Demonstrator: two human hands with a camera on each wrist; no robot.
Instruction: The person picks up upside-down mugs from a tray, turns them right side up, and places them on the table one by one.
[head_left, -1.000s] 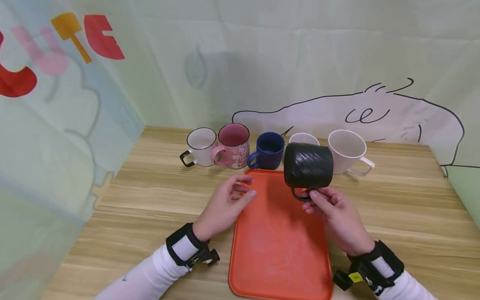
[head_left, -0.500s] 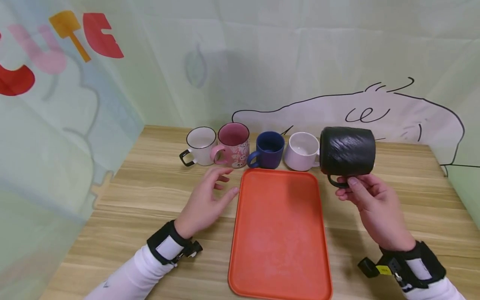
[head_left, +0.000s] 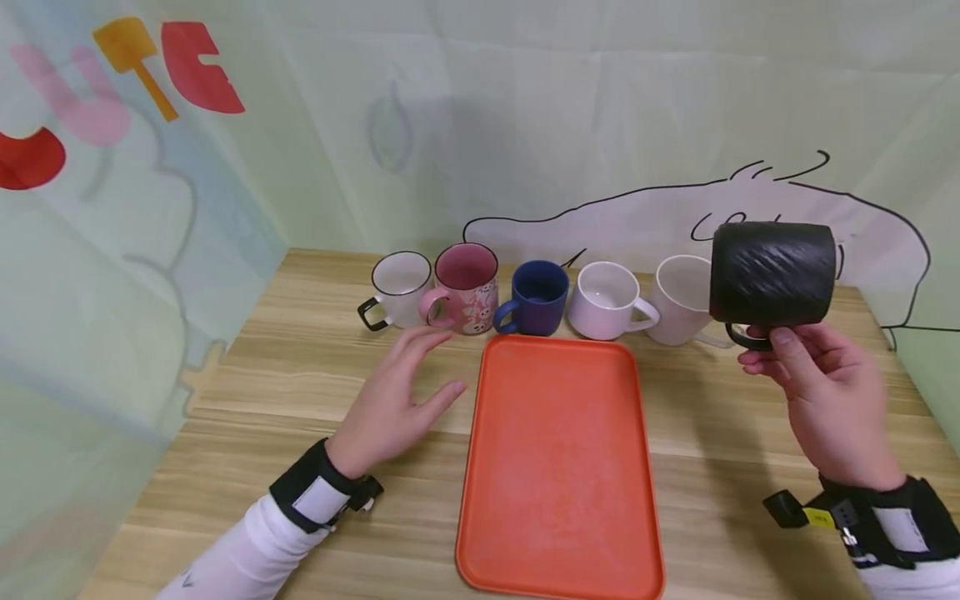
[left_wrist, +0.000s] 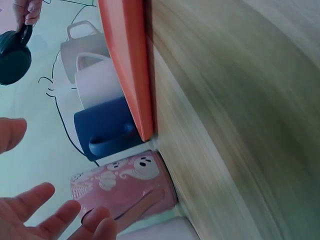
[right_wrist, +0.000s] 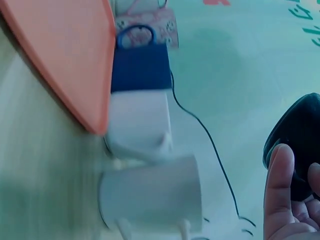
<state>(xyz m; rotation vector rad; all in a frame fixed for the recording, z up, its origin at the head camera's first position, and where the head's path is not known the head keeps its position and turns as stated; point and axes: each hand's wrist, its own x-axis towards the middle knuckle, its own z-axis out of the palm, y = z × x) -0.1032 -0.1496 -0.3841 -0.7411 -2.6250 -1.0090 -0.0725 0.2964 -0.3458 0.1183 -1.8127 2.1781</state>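
Observation:
My right hand pinches the handle of a black textured mug, which is held up on its side at the right, above the table. In the right wrist view the fingers are at the dark mug. My left hand is held with fingers apart, left of the orange tray, and grips nothing. Nearest to it stands a pink ghost-patterned mug. Along the back are a white mug with black handle, a navy mug, a white cup and a taller white mug, partly behind the black one.
The wooden table meets a printed cloth backdrop just behind the row of mugs. The tray's far edge lies close in front of the navy mug and white cup.
The right hand has carried the black mug rightward and up, from over the tray to beyond its right side, uncovering the white cup. The left hand has drawn back leftward from the tray.

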